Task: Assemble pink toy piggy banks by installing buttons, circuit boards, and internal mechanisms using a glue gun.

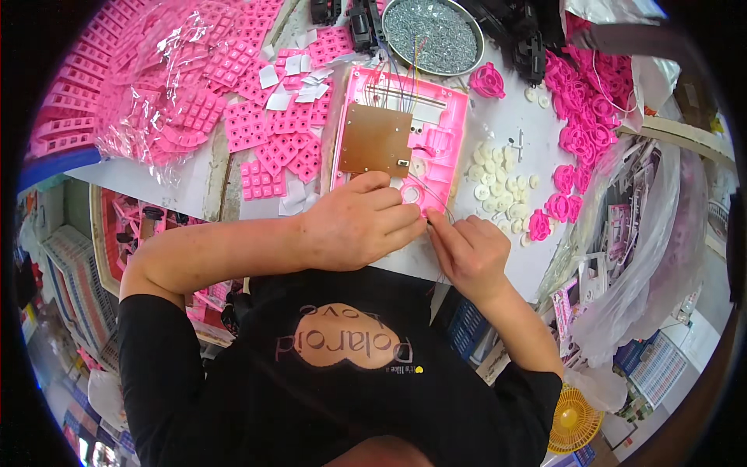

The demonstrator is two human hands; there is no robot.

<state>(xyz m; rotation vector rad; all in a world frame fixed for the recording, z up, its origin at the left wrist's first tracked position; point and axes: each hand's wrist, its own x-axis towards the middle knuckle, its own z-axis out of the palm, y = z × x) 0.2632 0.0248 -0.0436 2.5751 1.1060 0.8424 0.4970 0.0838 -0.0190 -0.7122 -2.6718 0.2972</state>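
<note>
A pink plastic housing (pixel 459 117) lies on the table in front of me, with a brown circuit board (pixel 376 140) set in its left part. Thin wires rise from the board's top edge, and pale wires run to the lower right corner. My left hand (pixel 362 222) is closed at the housing's near edge, its fingers curled and their tips hidden. Beside it my right hand (pixel 471 253) pinches with thumb and forefinger at that corner, by a tiny dark bit. What either hand holds is too hidden to name.
Pink keypads (pixel 268 117) and white paper slips (pixel 278 101) spread at the left. A round metal tray (pixel 476 27) of screws stands at the back. White round pieces (pixel 502 183) and pink ring-shaped parts (pixel 576 140) lie at the right. A yellow basket (pixel 576 420) sits at lower right.
</note>
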